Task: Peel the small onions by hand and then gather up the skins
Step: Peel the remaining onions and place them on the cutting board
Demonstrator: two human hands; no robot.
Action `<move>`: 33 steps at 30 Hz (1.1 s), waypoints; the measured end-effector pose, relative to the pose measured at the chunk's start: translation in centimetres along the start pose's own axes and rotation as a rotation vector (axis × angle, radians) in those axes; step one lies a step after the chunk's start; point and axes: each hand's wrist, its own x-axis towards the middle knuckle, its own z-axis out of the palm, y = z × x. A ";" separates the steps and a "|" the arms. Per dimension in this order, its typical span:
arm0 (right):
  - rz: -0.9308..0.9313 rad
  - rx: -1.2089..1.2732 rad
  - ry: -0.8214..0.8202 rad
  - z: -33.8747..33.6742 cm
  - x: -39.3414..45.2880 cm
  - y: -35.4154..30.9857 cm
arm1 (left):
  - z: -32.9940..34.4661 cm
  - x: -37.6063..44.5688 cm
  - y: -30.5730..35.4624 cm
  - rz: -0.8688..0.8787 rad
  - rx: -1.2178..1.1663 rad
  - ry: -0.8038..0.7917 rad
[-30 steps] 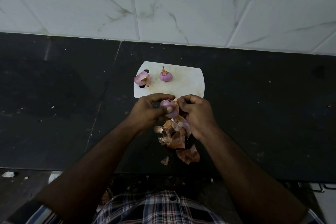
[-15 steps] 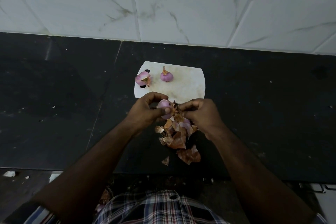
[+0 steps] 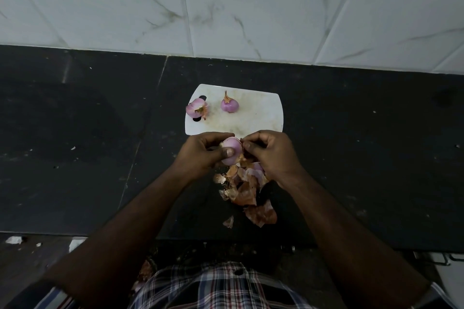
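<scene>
The left hand (image 3: 200, 155) grips a small pink onion (image 3: 231, 152) just above the black counter (image 3: 364, 158), thumb pressed on it. The right hand (image 3: 270, 154) pinches its loosened skin, above a heap of skins (image 3: 247, 190). Behind, a white cutting board (image 3: 258, 115), then marbled wall tiles (image 3: 251, 7).

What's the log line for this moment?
left hand holds onion | right hand pinches skin | two onions on cutting board | skins on counter
</scene>
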 end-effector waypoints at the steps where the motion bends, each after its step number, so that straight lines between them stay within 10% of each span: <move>1: 0.003 -0.001 0.005 -0.1 0.1 0.2 | 0.0 0.0 -0.1 -0.011 -0.023 -0.005; 33: -0.161 -0.104 0.064 0.0 -0.8 1.0 | 0.3 0.0 0.5 -0.099 -0.229 -0.040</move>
